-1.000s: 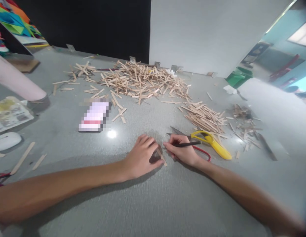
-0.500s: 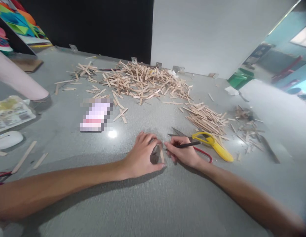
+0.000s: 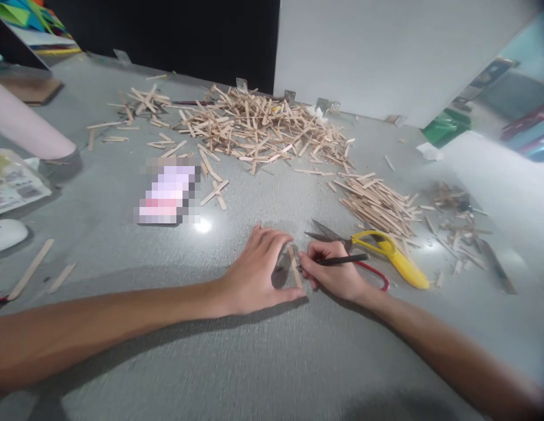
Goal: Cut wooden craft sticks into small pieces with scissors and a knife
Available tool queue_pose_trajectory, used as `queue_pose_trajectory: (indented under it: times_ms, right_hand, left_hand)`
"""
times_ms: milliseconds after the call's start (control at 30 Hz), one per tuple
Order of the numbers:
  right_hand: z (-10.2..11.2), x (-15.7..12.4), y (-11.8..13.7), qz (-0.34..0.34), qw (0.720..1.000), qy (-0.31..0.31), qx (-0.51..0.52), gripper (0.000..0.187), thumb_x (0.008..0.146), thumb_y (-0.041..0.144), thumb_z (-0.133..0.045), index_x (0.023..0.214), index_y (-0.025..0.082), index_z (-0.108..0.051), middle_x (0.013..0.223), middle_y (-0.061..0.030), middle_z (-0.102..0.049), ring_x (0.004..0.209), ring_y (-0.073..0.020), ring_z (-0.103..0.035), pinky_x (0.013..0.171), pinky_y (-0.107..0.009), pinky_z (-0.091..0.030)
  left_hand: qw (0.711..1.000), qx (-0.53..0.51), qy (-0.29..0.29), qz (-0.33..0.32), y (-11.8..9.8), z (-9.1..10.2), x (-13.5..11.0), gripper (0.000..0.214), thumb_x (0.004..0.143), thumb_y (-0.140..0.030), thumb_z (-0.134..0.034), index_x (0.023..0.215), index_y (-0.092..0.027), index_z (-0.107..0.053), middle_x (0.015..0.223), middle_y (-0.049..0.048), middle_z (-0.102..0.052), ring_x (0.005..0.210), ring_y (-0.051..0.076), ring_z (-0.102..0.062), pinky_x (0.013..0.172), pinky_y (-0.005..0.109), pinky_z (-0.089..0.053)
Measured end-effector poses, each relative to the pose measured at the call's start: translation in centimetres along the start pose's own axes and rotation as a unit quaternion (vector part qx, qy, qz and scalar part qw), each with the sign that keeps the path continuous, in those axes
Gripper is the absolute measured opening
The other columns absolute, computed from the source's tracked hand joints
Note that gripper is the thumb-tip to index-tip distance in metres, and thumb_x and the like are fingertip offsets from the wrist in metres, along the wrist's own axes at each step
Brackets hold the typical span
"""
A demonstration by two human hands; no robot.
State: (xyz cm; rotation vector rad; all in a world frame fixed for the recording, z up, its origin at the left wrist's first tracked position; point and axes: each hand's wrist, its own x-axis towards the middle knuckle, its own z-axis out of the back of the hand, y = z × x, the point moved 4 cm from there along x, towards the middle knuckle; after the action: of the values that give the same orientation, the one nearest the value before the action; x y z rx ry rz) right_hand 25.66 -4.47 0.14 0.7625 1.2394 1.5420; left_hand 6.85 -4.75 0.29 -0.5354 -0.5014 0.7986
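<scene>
Spread wider now, left hand pins a stick; right hand grips a pen apparently touching it.

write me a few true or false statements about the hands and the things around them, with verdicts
1. The right hand holds a dark pen-like tool. True.
2. A hammer lies beside that hand. False: yellow-handled scissors lie beside it.
3. The left hand has its thumb and a fingertip at the two ends of a wooden stick. True.
4. Coins are piled up beyond both hands. False: the pile there is of loose sticks.
5. A white computer mouse lies at the left edge of the picture. True.
</scene>
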Motion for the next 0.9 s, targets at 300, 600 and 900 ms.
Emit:
queue_pose_trajectory:
  times_ms: [300, 600, 900]
  right_hand:
    - [-0.01, -0.06, 0.23, -0.019, 1.0, -0.008, 0.023, 0.044, 0.098, 0.043, -0.071, 0.065, 0.02, -0.054, 0.053, 0.0012, -0.062, 0.038, -0.0093, -0.055, 0.037, -0.019, -0.041]
    - [-0.02, 0.05, 0.58, -0.007, 1.0, -0.011, -0.009, 0.047, 0.098, 0.047, -0.071, 0.064, 0.02, -0.056, 0.049, 0.0027, -0.059, 0.037, -0.009, -0.054, 0.038, -0.02, -0.04]
    - [-0.08, -0.06, 0.7, -0.005, 1.0, -0.013, -0.017, 0.047, 0.1, 0.046, -0.069, 0.064, 0.02, -0.056, 0.048, 0.0034, -0.057, 0.039, -0.0091, -0.054, 0.039, -0.02, -0.04]
  left_hand:
    - [0.999, 0.029, 0.036, -0.014, -0.09, -0.07, -0.19, 0.066, 0.083, -0.053, -0.082, 0.136, -0.022, -0.059, 0.145, 0.0151, -0.053, 0.145, 0.042, -0.042, 0.131, 0.074, -0.016]
    - [0.999, 0.043, 0.019, -0.009, 0.45, -0.46, -0.08, 0.07, 0.085, -0.063, -0.082, 0.137, -0.022, -0.058, 0.147, 0.0151, -0.054, 0.146, 0.042, -0.042, 0.131, 0.073, -0.019]
    - [0.999, 0.043, 0.02, -0.008, 0.21, -0.35, -0.15, 0.071, 0.088, -0.064, -0.08, 0.143, -0.025, -0.058, 0.148, 0.0143, -0.053, 0.148, 0.043, -0.038, 0.129, 0.072, -0.026]
